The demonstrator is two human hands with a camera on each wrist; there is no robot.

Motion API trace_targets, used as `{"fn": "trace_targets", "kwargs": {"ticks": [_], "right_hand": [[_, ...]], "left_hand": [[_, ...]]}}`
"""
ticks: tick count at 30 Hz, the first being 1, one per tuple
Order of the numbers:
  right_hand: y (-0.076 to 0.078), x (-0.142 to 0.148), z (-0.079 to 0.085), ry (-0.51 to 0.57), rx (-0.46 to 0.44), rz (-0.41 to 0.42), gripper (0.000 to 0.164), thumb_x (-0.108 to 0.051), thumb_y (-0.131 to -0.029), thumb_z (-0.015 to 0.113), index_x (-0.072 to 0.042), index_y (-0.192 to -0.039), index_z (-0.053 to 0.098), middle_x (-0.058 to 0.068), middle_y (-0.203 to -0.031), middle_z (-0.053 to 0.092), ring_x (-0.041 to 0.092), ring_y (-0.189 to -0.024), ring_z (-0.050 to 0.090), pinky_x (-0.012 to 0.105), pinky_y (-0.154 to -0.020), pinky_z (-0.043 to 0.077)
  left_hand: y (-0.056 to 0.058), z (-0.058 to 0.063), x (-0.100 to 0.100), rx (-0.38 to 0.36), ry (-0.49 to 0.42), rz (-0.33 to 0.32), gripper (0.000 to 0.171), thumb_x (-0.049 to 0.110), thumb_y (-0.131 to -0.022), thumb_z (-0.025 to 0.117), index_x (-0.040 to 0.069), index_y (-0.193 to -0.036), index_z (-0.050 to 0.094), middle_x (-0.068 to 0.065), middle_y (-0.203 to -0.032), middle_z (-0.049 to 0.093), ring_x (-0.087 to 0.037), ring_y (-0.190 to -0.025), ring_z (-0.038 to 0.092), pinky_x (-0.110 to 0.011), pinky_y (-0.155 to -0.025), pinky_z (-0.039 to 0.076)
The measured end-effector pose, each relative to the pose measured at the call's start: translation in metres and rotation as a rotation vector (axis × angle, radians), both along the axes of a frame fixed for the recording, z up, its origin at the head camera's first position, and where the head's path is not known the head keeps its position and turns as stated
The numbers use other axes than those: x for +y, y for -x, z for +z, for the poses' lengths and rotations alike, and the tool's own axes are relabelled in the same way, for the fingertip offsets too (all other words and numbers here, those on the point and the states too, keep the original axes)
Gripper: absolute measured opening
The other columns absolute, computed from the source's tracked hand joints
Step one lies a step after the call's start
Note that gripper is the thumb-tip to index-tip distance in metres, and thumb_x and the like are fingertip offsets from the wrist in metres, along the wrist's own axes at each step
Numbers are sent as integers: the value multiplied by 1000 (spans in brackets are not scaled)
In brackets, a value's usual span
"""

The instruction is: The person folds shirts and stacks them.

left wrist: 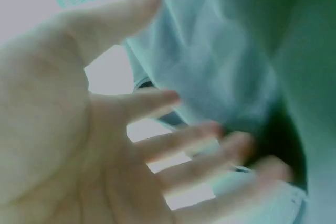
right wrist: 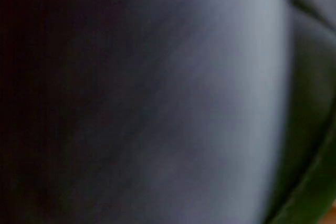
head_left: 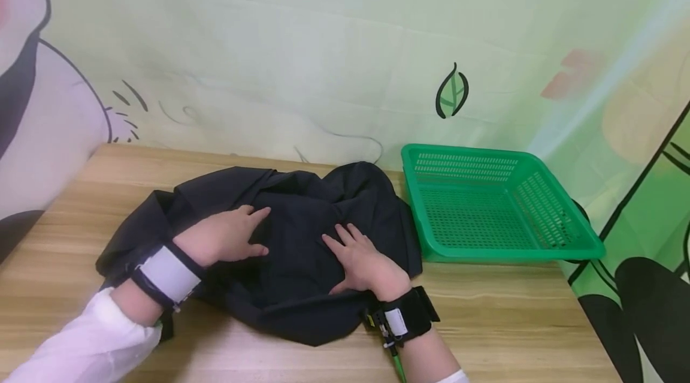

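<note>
1. Two hands of yours share the middle of the head view, both over one crumpled black cloth [head_left: 296, 227], which sprawls from left of centre to just right of it, one pointed fold dipping toward the bottom of the frame.
2. Your left hand [head_left: 223, 236] sits left of centre, fingers and thumb spread and aimed rightward, gripping nothing.
3. Over to the left wrist view: your palm fills the lower left, the thumb stretches across the upper left, and four fingers fan out toward the middle, tips blurred. Cloth fills the right side; whether those tips touch it, I cannot tell.
4. Your right hand [head_left: 363, 260] lies right of centre in the head view, fingers spread toward the upper left, thumb pointing lower left, nothing in its grasp. How firmly it meets the cloth, I cannot tell.
5. Right wrist view now: a big blurred dark-grey mass with a paler edge, too close to read.
6. Right of frame, a green basket [head_left: 512, 255] stands just beside the cloth on the wooden table [head_left: 512, 311].
7. You wear a band on each wrist, and a white sleeve [head_left: 102, 335] enters at the lower left.
</note>
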State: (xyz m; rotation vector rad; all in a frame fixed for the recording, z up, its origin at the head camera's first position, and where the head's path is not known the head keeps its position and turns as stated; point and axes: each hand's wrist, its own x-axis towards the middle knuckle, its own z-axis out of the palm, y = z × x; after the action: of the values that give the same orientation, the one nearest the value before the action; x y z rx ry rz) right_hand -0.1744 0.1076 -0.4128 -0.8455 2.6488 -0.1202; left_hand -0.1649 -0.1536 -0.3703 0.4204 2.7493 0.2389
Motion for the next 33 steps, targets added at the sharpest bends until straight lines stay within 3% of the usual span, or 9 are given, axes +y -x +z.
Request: {"fn": "trace_targets", "kwargs": {"ticks": [4, 8, 12, 17, 21, 27, 30, 33], "right_hand": [[-6, 4, -3, -19, -18, 8, 103, -41, -75, 87, -16, -157, 31, 17, -166, 20, 40, -154, 15, 55, -122, 25], [-12, 8, -4, -29, -28, -2, 107, -42, -73, 88, -17, -158, 28, 15, -167, 18, 40, -155, 13, 57, -121, 26], [-16, 9, -1, -60, -45, -39, 110, -43, -73, 87, -20, -159, 23, 13, -168, 14, 41, -156, 8, 58, -121, 27], [-17, 10, 0, -49, -25, -65, 113, -44, -72, 88, -17, -160, 22, 17, -168, 11, 47, -154, 7, 56, -120, 29], [-14, 15, 1, -8, 22, -101, 117, -44, -69, 90, -13, -159, 22, 21, -167, 10, 50, -153, 8, 56, -117, 35], [-11, 18, 1, 6, 52, -134, 119, -44, -68, 91, -13, -160, 21, 22, -167, 8, 49, -153, 9, 55, -115, 38], [-11, 19, 2, 0, 51, -131, 118, -44, -69, 90, -14, -160, 20, 21, -167, 8, 48, -153, 10, 57, -114, 39], [-12, 18, 3, -4, 51, -127, 118, -44, -69, 90, -16, -160, 20, 19, -168, 7, 47, -154, 9, 59, -113, 39]], "left_hand": [[21, -4, -2, -25, -11, -70, 76, 41, -92, 69, 5, -152, 39, -30, -156, 35, -49, -139, 43, -63, -111, 38], [35, -13, -14, -63, 29, -9, 79, 41, -94, 66, 3, -155, 32, -32, -156, 33, -53, -140, 39, -67, -110, 36], [40, -17, -29, -61, 73, 62, 90, 38, -90, 71, -1, -156, 23, -38, -147, 40, -53, -129, 50, -67, -105, 41], [41, -19, -45, 50, 79, 67, 96, 32, -77, 86, -2, -150, 35, -39, -135, 50, -52, -110, 60, -65, -95, 50], [51, -22, -58, 133, 58, 22, 80, 26, -69, 92, -4, -133, 53, -34, -127, 57, -48, -107, 61, -63, -93, 51], [61, -23, -73, 232, 69, -78, 41, 11, -73, 87, 1, -108, 68, -14, -92, 74, -27, -78, 64, -53, -82, 56], [61, -16, -75, 311, 100, -87, 32, 15, -78, 83, 5, -106, 72, -11, -89, 75, -26, -76, 65, -54, -83, 53], [62, -9, -78, 413, 96, -52, 31, 17, -80, 81, 6, -108, 70, -13, -92, 75, -31, -82, 66, -56, -88, 50]]}}
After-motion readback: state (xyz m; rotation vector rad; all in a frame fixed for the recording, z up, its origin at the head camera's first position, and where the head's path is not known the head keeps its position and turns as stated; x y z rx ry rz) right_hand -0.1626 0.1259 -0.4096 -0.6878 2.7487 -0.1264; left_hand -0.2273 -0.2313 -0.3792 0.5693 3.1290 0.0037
